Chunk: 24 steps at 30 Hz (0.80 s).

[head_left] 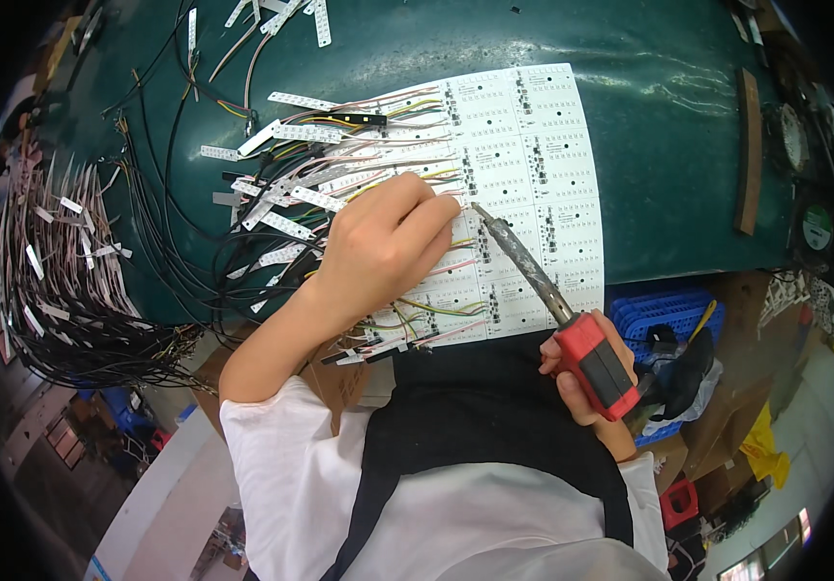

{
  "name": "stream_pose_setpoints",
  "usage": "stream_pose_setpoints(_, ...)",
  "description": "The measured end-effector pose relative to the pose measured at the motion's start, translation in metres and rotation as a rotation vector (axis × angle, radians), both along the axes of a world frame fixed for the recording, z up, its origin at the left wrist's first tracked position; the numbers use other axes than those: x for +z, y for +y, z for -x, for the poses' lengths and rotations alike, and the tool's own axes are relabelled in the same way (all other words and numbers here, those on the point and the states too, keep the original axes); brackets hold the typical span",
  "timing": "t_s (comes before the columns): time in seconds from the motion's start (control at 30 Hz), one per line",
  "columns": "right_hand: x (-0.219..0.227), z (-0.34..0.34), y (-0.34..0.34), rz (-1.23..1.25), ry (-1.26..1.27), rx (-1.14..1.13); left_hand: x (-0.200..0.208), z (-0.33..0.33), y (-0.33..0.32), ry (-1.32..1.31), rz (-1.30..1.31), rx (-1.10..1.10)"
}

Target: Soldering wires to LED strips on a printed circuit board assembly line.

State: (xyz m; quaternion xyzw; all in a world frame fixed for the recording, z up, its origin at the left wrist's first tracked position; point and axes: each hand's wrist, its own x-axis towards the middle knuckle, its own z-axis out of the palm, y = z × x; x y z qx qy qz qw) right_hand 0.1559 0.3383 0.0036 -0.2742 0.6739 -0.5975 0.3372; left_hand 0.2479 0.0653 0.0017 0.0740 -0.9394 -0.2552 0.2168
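Green table (673,165) stands near blue crate (664,312); left hand (385,237) pinched narrow, right (577,398) gripping soldering iron (533,273).

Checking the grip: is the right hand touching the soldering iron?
Touching: the head view shows the right hand wrapped around the red-and-black handle of the soldering iron.

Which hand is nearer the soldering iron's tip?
Left. The left hand has its fingertips just beside the soldering iron's tip, over the white board sheet; the right hand grips the red-and-black handle at the other end.
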Motion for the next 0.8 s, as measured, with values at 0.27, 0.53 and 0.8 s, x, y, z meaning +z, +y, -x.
stream_pose_setpoints(0.27,-0.007,0.004,-0.002,0.058,0.251,0.081,0.002,0.001,-0.004,-0.017,-0.048,-0.039)
stream_pose_setpoints(0.53,-0.006,0.003,-0.002,0.032,0.303,0.059,0.006,0.001,-0.006,-0.057,-0.033,-0.046)
stream_pose_setpoints(0.8,-0.017,0.011,-0.007,0.332,-0.233,-0.178,0.010,0.004,-0.008,-0.101,-0.031,-0.053)
